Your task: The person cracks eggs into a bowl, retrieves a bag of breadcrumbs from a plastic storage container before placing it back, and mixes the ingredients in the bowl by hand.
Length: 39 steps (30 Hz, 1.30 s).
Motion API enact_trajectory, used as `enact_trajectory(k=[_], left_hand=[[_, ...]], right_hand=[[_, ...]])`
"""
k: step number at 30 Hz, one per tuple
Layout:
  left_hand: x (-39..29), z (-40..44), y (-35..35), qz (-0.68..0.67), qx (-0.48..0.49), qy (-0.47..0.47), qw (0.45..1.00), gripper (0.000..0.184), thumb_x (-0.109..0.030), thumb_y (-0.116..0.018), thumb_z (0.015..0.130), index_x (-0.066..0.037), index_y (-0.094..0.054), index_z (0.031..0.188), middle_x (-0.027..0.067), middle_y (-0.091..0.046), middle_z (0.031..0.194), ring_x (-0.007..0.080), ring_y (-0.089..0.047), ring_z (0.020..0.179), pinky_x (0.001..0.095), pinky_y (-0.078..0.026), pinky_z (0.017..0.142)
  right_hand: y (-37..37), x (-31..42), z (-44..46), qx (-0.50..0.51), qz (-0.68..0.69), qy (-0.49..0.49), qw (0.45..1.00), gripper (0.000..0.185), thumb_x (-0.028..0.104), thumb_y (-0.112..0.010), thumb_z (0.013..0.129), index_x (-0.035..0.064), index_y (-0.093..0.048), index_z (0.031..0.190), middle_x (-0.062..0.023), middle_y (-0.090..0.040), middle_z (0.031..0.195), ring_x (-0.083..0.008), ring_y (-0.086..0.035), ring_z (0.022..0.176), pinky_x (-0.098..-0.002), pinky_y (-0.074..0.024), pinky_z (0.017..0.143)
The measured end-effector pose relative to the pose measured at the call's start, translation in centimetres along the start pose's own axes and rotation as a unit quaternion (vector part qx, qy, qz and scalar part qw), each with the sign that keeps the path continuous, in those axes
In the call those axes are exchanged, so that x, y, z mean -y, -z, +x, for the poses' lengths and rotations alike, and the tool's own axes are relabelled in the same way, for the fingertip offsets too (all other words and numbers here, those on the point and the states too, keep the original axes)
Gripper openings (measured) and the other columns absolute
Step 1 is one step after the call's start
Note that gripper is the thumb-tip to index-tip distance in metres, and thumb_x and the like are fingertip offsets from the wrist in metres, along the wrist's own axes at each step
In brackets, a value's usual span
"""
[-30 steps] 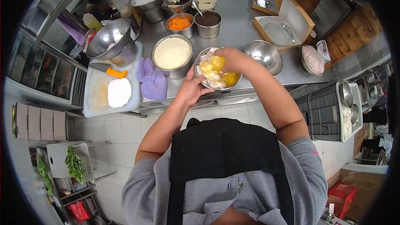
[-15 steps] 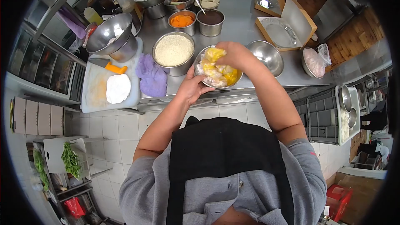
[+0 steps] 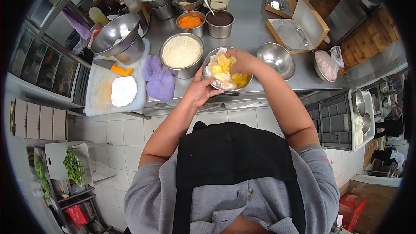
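My left hand (image 3: 201,91) grips the near left side of a steel mixing bowl (image 3: 234,90), thumb over the rim. Pale, lumpy pieces coated in yellow egg (image 3: 222,70) fill its left part, with loose yellow liquid (image 3: 242,79) on the right. My right hand (image 3: 241,62) reaches in from the right, its fingers closed on the egg-coated pieces and partly hidden by them. I cannot tell exactly what the pieces are. Left of this bowl stands a steel pot of pale crumbs (image 3: 181,52).
A steel bowl (image 3: 275,60) sits at right, below an open carton with a foil tray (image 3: 289,34). At left, a cutting board (image 3: 99,99) carries an orange-handled knife (image 3: 113,67) and a flat white piece (image 3: 124,91), beside a purple cloth (image 3: 158,78).
My right hand has sunk slightly lower into the bowl and shifted right, and the egg-coated pieces have been turned over. My left hand keeps its hold on the rim.
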<state>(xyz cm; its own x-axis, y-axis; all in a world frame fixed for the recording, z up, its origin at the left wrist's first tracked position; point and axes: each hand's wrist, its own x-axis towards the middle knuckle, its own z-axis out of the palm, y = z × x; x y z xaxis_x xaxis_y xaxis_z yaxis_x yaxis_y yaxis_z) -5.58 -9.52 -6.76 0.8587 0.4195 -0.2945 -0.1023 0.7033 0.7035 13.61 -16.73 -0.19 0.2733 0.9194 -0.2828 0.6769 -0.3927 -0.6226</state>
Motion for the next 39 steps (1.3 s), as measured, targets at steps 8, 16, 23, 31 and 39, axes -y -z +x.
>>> enact_trajectory(k=[8, 16, 23, 31, 39], left_hand=[[-0.3, -0.2, -0.3, -0.001, 0.005, -0.002, 1.0, 0.065, 0.003, -0.045, 0.086, -0.02, -0.021, 0.142, 0.0129, -0.043, 0.13, 0.0304, -0.057, 0.107, 0.0435, -0.057, 0.08], [0.2, 0.1, -0.1, -0.025, -0.017, -0.014, 0.999, 0.068, 0.005, -0.046, 0.083, -0.019, -0.02, 0.141, 0.0153, -0.042, 0.131, 0.033, -0.057, 0.107, 0.0449, -0.057, 0.079], [0.7, 0.1, -0.6, -0.037, -0.044, -0.006, 0.998, 0.071, 0.007, -0.045, 0.081, -0.018, -0.018, 0.142, 0.0161, -0.041, 0.131, 0.0354, -0.057, 0.105, 0.045, -0.058, 0.077], [0.5, -0.2, -1.7, -0.003, -0.01, -0.033, 0.999, 0.073, 0.009, -0.042, 0.081, -0.022, -0.017, 0.142, 0.0144, -0.041, 0.131, 0.0335, -0.056, 0.108, 0.0453, -0.058, 0.077], [0.2, -0.1, -1.3, 0.003, -0.009, -0.019, 1.0, 0.069, 0.009, -0.043, 0.081, -0.022, -0.022, 0.139, 0.0132, -0.042, 0.131, 0.0324, -0.055, 0.11, 0.0455, -0.058, 0.076]], right_hand=[[0.7, 0.9, -0.4, -0.032, -0.025, 0.004, 0.999, 0.048, 0.009, -0.072, 0.063, 0.0093, -0.062, 0.11, -0.0154, -0.064, 0.104, -0.0283, -0.061, 0.097, -0.0357, -0.0471, 0.085], [2.6, 2.6, -1.5, -0.021, -0.026, 0.049, 0.998, 0.062, 0.0, -0.061, 0.066, 0.0161, -0.049, 0.125, -0.0172, -0.062, 0.105, -0.0297, -0.059, 0.101, -0.0342, -0.0461, 0.087], [1.4, 2.6, -0.8, 0.053, -0.197, -0.07, 0.976, 0.079, 0.022, -0.071, 0.064, -0.0057, -0.035, 0.129, -0.0278, -0.054, 0.116, -0.0341, -0.057, 0.105, -0.0363, -0.0473, 0.087], [-2.9, -1.6, -0.1, -0.068, 0.246, -0.167, 0.952, 0.095, 0.019, -0.075, 0.062, -0.0008, -0.018, 0.136, -0.0195, -0.051, 0.117, -0.0277, -0.057, 0.1, -0.0392, -0.0519, 0.07], [-0.9, -2.5, 1.8, -0.064, 0.314, -0.04, 0.946, 0.064, 0.006, -0.072, 0.062, 0.0023, -0.047, 0.121, -0.0133, -0.06, 0.1, -0.0215, -0.06, 0.09, -0.0318, -0.0495, 0.071]])
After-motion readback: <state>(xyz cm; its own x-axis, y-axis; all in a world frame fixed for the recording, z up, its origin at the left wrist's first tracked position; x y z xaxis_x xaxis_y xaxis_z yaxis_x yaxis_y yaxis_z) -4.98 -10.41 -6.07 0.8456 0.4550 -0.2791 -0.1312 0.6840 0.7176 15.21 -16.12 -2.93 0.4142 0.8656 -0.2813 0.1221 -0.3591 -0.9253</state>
